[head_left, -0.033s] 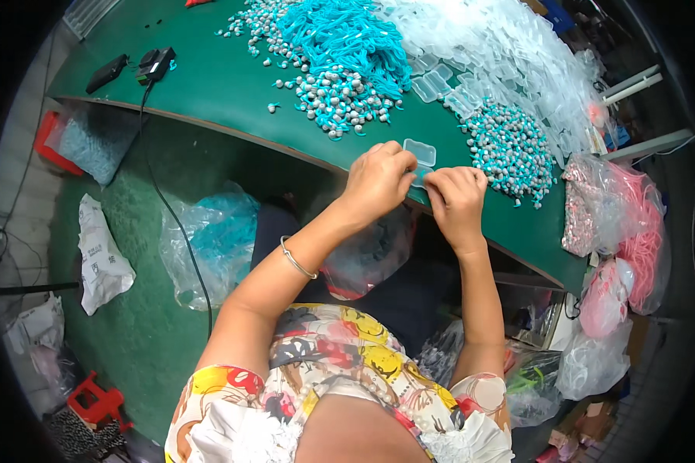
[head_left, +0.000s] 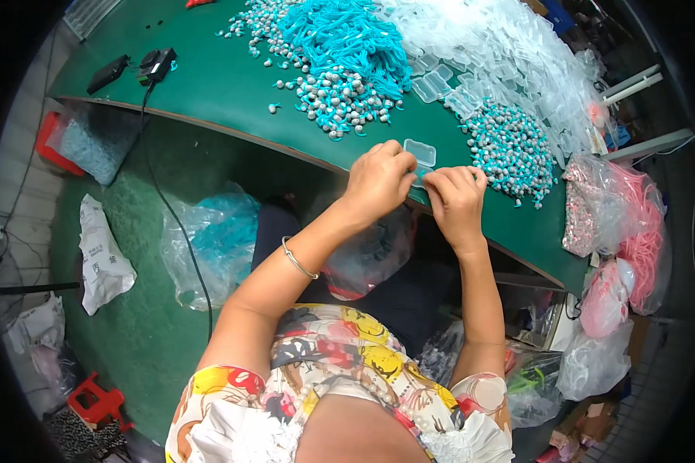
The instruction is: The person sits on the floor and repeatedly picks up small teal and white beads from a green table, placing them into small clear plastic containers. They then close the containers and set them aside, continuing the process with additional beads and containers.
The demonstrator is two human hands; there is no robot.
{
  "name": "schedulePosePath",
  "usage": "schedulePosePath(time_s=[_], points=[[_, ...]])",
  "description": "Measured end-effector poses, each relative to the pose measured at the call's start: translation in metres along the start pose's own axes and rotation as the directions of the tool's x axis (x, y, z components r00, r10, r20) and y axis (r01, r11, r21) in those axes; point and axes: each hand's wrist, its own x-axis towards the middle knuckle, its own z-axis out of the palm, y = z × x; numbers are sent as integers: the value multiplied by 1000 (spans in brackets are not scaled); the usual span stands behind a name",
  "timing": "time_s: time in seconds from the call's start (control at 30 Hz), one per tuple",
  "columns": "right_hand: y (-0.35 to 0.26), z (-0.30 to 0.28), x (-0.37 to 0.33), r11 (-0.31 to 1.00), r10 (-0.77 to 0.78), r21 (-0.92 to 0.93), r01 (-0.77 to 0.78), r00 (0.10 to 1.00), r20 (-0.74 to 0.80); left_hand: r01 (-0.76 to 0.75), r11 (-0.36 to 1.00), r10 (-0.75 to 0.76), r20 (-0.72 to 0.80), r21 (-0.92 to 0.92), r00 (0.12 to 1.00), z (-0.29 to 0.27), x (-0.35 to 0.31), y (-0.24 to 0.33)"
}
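At table edge | small clear plastic case (head_left: 420, 152) | apparently open, both hands touching

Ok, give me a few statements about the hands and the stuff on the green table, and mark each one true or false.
1. Both hands, left hand and right hand, meet at a small clear plastic case. True.
2. The table is red. False: it is green.
3. A bracelet sits on the left wrist. True.
4. The turquoise cords lie on the floor. False: they are heaped on the table.
5. Pink goods fill the bags on the person's right. True.
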Motion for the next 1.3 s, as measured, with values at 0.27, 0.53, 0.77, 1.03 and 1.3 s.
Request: schedulePosePath(time_s=[0.27,0.53,0.77,1.03,1.3], points=[[-5,-10,9,995,-81,-51,90,983,166,-33,996,34,-9,84,999,0,-5,-1],[24,28,76,990,-30,135,28,1000,7,-41,995,37,46,87,998,-14,-8,0],[55,102,116,991,106,78,-105,994,-13,-50,999,49,131,1,990,-15,-3,-6],[48,39,66,855,221,479,-201,975,15,2,999,7,169,-49,986,-18,-4,-10],[25,-5,15,885,172,409,-224,972,161,3,998,10,175,-70,984,-17,-2,-13]])
